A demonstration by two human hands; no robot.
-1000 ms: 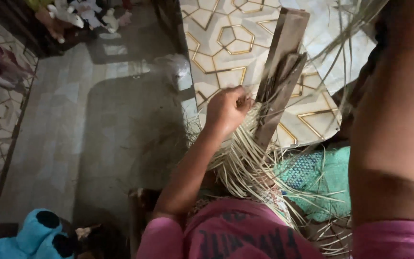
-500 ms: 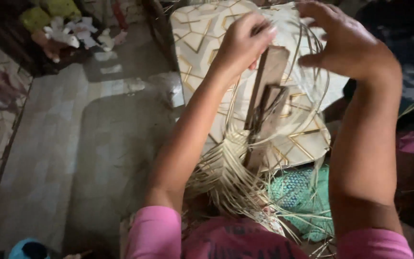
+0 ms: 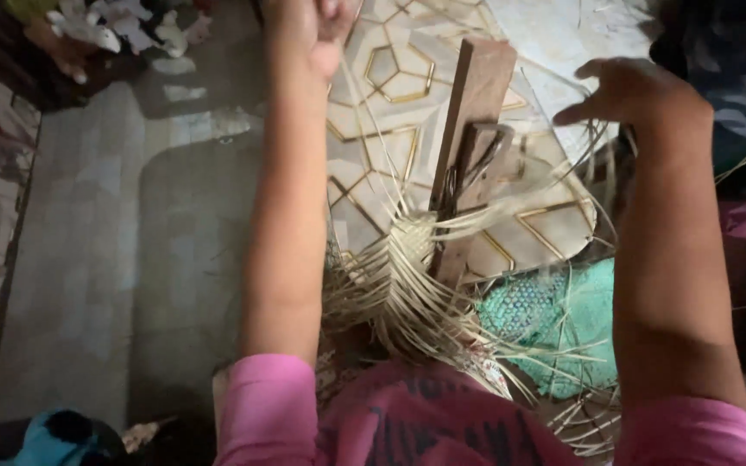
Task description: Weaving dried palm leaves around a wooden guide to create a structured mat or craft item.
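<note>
The left hand [image 3: 317, 30] is reaching up at 12 o'clock, its grip clenched on thin straw strands [image 3: 364, 121]. The right hand [image 3: 636, 91] is hovering at 2 o'clock, fingers spread, grip released, with loose strands just beside it. The weave [image 3: 399, 276] is lying at centre against the wooden slat [image 3: 477, 95], over a patterned floor [image 3: 390, 78]. A teal net [image 3: 554, 319] is lying at 4 o'clock.

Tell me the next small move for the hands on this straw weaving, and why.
Probably draw the raised strand down and lay it across the woven strip. The left hand is lifted high at the frame's top edge with thin strands trailing from it, while the right hand hovers open beside the upright wooden board, holding nothing that shows.
</note>
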